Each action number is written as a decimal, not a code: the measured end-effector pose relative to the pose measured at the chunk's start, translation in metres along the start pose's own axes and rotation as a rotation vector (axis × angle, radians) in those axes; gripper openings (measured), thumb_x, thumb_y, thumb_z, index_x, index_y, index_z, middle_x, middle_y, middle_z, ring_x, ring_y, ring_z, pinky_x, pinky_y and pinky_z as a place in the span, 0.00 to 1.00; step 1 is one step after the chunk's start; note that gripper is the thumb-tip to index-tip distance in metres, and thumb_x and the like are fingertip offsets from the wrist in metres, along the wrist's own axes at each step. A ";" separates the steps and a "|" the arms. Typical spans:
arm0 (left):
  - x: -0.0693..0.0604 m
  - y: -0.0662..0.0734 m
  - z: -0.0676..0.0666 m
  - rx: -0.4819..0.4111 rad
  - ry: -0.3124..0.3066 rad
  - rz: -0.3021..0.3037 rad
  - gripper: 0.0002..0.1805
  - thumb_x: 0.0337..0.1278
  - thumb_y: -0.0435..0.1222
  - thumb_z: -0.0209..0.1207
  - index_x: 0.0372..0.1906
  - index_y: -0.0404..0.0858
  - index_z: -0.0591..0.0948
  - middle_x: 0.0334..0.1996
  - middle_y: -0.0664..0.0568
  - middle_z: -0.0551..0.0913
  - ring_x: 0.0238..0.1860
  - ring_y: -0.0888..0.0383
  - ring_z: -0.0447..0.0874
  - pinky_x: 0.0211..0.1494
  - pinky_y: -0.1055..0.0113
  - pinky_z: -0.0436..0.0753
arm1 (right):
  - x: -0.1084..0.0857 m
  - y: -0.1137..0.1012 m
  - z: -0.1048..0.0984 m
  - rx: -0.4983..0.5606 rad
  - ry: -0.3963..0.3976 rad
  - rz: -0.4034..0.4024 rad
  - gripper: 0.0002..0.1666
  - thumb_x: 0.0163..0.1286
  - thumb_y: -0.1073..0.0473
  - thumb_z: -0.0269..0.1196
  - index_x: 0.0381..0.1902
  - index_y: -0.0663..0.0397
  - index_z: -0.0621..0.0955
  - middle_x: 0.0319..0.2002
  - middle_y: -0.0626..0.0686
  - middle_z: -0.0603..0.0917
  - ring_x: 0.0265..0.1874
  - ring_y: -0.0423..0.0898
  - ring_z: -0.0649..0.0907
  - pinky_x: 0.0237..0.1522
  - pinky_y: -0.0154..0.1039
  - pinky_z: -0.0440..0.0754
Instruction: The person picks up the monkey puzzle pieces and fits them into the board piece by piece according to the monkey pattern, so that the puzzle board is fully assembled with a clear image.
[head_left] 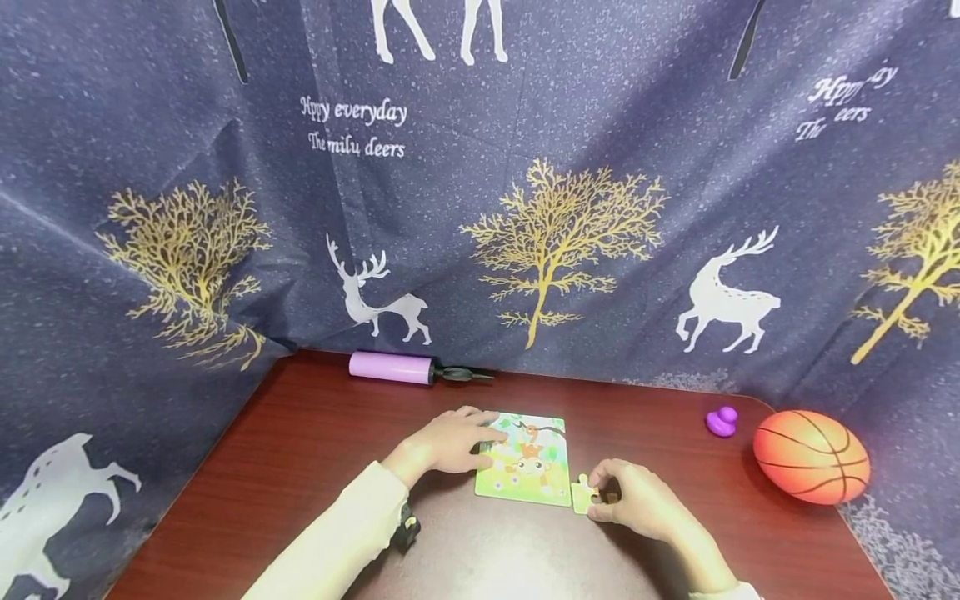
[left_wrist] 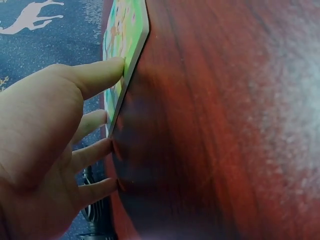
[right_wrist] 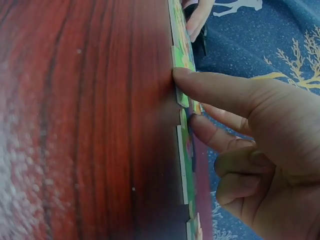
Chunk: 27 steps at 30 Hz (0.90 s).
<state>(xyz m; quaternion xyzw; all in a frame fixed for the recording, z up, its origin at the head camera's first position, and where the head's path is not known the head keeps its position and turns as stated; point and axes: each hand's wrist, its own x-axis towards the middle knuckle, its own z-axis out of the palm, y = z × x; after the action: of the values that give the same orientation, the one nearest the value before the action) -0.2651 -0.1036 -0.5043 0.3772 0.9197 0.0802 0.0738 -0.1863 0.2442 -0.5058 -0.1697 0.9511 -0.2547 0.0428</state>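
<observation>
A square puzzle board (head_left: pixel 525 483) printed with a cartoon animal lies flat on the table. My left hand (head_left: pixel 453 440) rests at its left edge with fingers spread; in the left wrist view the thumb (left_wrist: pixel 102 77) touches the board's rim. Beside the board's lower right corner is a light green puzzle piece (head_left: pixel 582 497), which my right hand (head_left: pixel 641 497) pinches between thumb and index finger. In the right wrist view the thumb (right_wrist: pixel 210 89) lies against that piece and the last fingers curl in. More puzzle pieces (right_wrist: pixel 183 167) lie beside this hand, partly hidden by it in the head view.
A purple hand pump (head_left: pixel 392 367) lies along the back edge of the reddish-brown table (head_left: pixel 300 467). On the right are a purple rubber duck (head_left: pixel 722 422) and an orange basketball (head_left: pixel 812 457). A patterned cloth (head_left: pixel 450 200) hangs behind.
</observation>
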 end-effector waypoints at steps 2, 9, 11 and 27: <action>0.001 0.000 -0.001 0.007 -0.009 0.001 0.30 0.71 0.54 0.60 0.75 0.58 0.74 0.79 0.53 0.64 0.76 0.48 0.62 0.74 0.48 0.68 | -0.001 0.001 0.000 0.016 0.007 -0.017 0.22 0.50 0.47 0.83 0.38 0.38 0.82 0.33 0.35 0.81 0.32 0.34 0.78 0.37 0.38 0.78; 0.004 -0.002 -0.002 0.024 -0.011 -0.012 0.31 0.69 0.56 0.61 0.75 0.60 0.74 0.79 0.54 0.63 0.76 0.50 0.62 0.74 0.48 0.67 | -0.001 0.002 0.003 0.079 0.001 -0.093 0.22 0.53 0.52 0.82 0.45 0.43 0.86 0.33 0.35 0.82 0.32 0.33 0.79 0.37 0.35 0.78; 0.003 -0.003 -0.001 0.018 -0.011 -0.019 0.31 0.68 0.57 0.62 0.75 0.60 0.74 0.79 0.52 0.62 0.76 0.50 0.62 0.74 0.48 0.66 | -0.001 0.002 0.004 0.090 -0.007 -0.109 0.23 0.54 0.53 0.82 0.47 0.44 0.87 0.33 0.35 0.82 0.32 0.33 0.79 0.37 0.35 0.78; 0.005 -0.006 0.000 0.022 0.012 -0.028 0.32 0.65 0.59 0.63 0.73 0.61 0.76 0.77 0.50 0.66 0.75 0.49 0.64 0.73 0.46 0.68 | 0.002 0.006 0.002 0.274 -0.074 -0.109 0.08 0.66 0.61 0.73 0.41 0.47 0.84 0.31 0.41 0.86 0.23 0.37 0.83 0.23 0.36 0.83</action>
<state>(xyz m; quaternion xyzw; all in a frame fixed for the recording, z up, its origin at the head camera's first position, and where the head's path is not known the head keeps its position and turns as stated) -0.2729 -0.1045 -0.5062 0.3646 0.9261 0.0712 0.0653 -0.1896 0.2476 -0.5104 -0.2228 0.8945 -0.3778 0.0868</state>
